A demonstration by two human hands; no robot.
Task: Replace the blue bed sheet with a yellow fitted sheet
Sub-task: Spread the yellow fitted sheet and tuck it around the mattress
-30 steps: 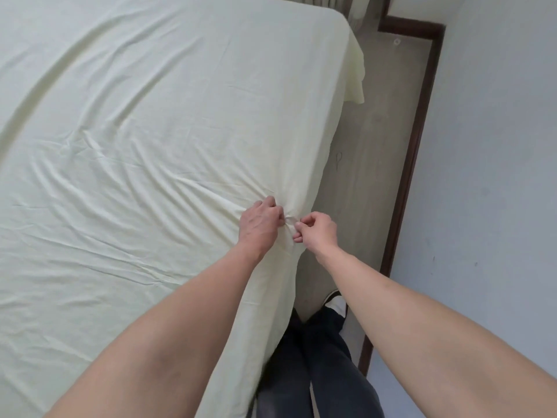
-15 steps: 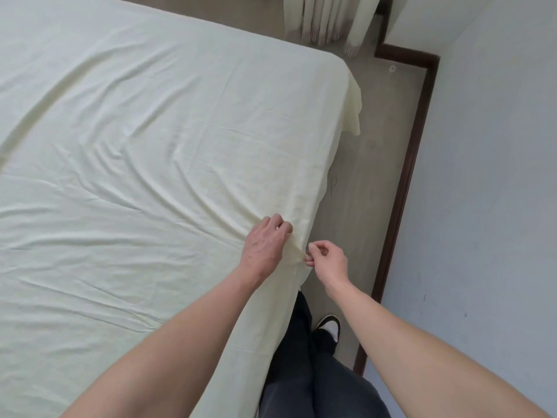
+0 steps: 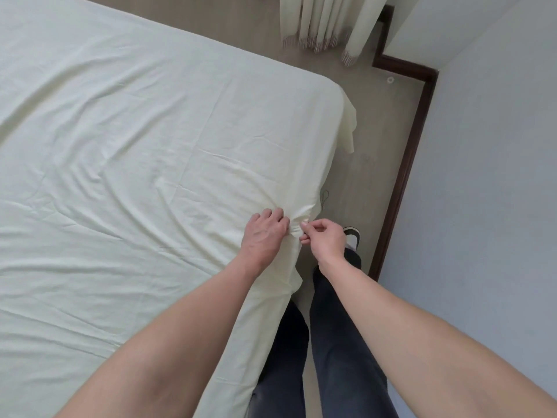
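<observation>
The yellow fitted sheet (image 3: 135, 152), a very pale yellow, lies spread over the whole top of the bed (image 3: 327, 182), creased in long folds that run toward the edge at about 3 o'clock of the mattress. There both hands meet. The left hand (image 3: 265, 233) rests knuckles-up on the top surface, its fingers (image 3: 278, 214) curled into a bunched ridge of the cloth. The right hand (image 3: 327, 239) sits just beside it at its 3 o'clock, off the edge of the bed, thumb and forefinger pinched narrowly on the same gathered fold; the two hands nearly touch, with the puckered cloth between them. Wrinkles fan out from that spot toward 9 and 10 o'clock across the sheet.

At the far corner of the bed, around 1 o'clock from the hands, a loose flap of the sheet hangs down the side, not tucked. Below the hands the sheet's edge drapes over the mattress side beside the person's dark trousers (image 3: 340, 342), and a dark shoe with a white toe (image 3: 352, 236) stands on the pale wooden floor (image 3: 370, 140). A dark skirting board (image 3: 407, 164) runs along the grey wall (image 3: 488, 191) at 3 o'clock, and cream curtains (image 3: 319, 22) with fringed hems hang at 12 o'clock.
</observation>
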